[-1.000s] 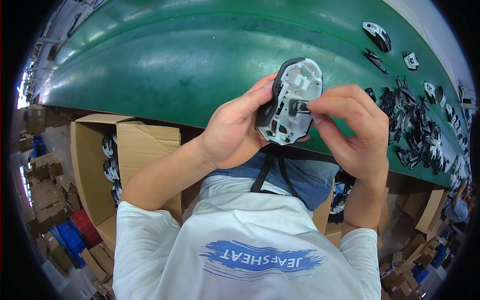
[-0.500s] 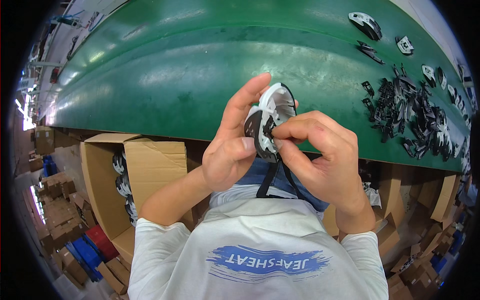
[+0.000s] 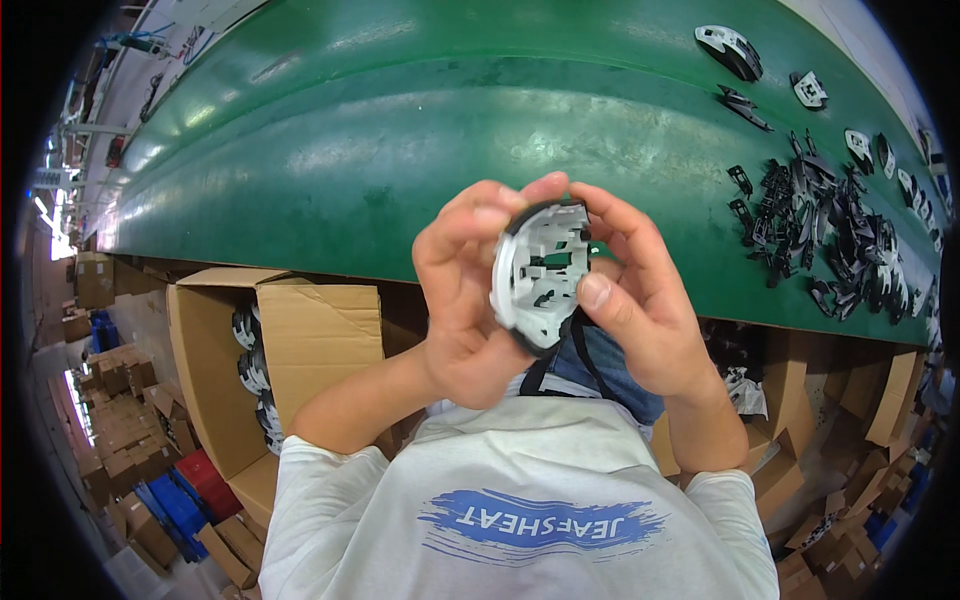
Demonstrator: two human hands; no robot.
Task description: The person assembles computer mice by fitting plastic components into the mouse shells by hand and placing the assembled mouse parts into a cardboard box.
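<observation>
Between my two hands, above the near edge of the bench, I hold a white and black plastic shell shaped like a computer mouse cover. Its hollow inside, with white ribs and openings, shows toward the right. My left hand is closed round its left side, fingers at the top and thumb side below. My right hand grips the right edge, with its thumb against the rim and fingertips at the upper end. Parts of the fingers are hidden behind the shell.
On the green bench, a heap of black plastic parts lies at the right. White and black shells lie beyond it. An open carton at my left holds several similar shells. More cartons stand below the bench at right.
The shell has turned so that its hollow inside shows more fully. My right fingers have left its inside and now hold its right edge; my left fingers have shifted round the top.
</observation>
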